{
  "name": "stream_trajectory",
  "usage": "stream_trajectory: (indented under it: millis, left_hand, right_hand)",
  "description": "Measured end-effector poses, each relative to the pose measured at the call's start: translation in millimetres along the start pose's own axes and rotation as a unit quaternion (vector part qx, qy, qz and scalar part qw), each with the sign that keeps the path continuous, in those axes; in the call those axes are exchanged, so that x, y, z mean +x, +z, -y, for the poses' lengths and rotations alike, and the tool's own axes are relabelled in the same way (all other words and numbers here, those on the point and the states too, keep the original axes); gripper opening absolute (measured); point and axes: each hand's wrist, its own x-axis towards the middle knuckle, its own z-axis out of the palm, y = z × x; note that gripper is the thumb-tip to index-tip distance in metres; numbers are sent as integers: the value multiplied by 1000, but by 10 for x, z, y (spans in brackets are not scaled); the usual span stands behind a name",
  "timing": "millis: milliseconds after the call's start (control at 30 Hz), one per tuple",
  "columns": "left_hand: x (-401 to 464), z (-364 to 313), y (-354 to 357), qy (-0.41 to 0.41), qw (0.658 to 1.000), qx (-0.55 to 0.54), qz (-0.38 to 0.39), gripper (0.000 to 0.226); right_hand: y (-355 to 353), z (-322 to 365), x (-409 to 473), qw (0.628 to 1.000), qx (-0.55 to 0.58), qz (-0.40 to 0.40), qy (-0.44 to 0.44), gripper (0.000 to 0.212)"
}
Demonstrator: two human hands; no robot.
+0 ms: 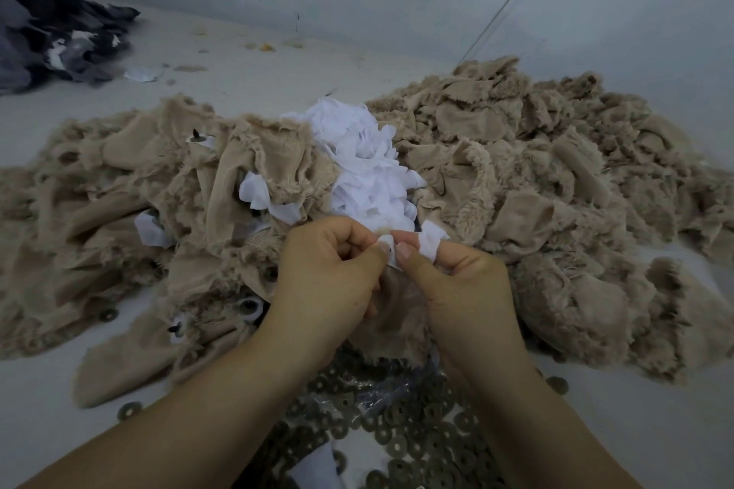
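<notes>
**Patch held over a plush piece**

A small white patch [389,241] is shown pinched between the thumbs and forefingers of both hands, just above a beige plush piece [397,316] that is cupped by the lower fingers. The left hand [329,270] is clamped on the patch's left edge and the right hand [460,282] on its right edge; the thumb tips nearly touch. A small dark spot is seen at the patch's middle, but whether it is a hole or a stud cannot be told. A white scrap is also seen around the right forefinger. The patch is held in front of the white heap [365,155], which lies between two plush heaps [159,191] on the desk [258,67]. Washers [397,421] are spread near the wrists, and a grey heap [43,24] lies at the far left.

The step in hand is judged to be the seating of the patch on the plush piece. It is best done with the patch drawn taut and flat between the thumbs, so that the dark spot is not covered. The pile beneath should be pressed aside, lest fibres be trapped. The grip should be placed close to the middle, since thin cloth is easily creased or torn at its edge.
</notes>
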Motion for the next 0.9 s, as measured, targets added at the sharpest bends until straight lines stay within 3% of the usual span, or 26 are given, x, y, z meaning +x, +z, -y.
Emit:
stream_trajectory:
  millis: [67,167,300,500,600,667,767,900]
  left_hand:
    - [6,-7,-2,-9,1000,-7,2,22]
    - [15,-9,-4,-39,999,-35,13,25]
    - [17,10,-12,-34,999,-16,21,30]
    - [61,24,-31,94,983,159,10,24]
    - [80,-1,-56,76,986,142,32,23]
    - [76,-11,-69,70,989,130,31,24]
    - [82,-11,-86,64,991,114,28,24]
    - [57,6,-117,95,988,122,16,19]
  right_hand:
    - [0,14,-1,1000,5,-3,-1,42]
    - [-13,11,-13,1000,-17,-10,-11,9]
    - [-43,-19,-9,1000,6,19,8,25]
    - [-31,2,-17,1000,-15,18,1,14]
    - [-29,7,-21,1000,3,17,15,54]
    - [-27,25,-32,999,23,18,23,48]
    - [-45,34,-35,997,50,35,50,10]
    - [-51,37,-30,995,60,59,55,19]
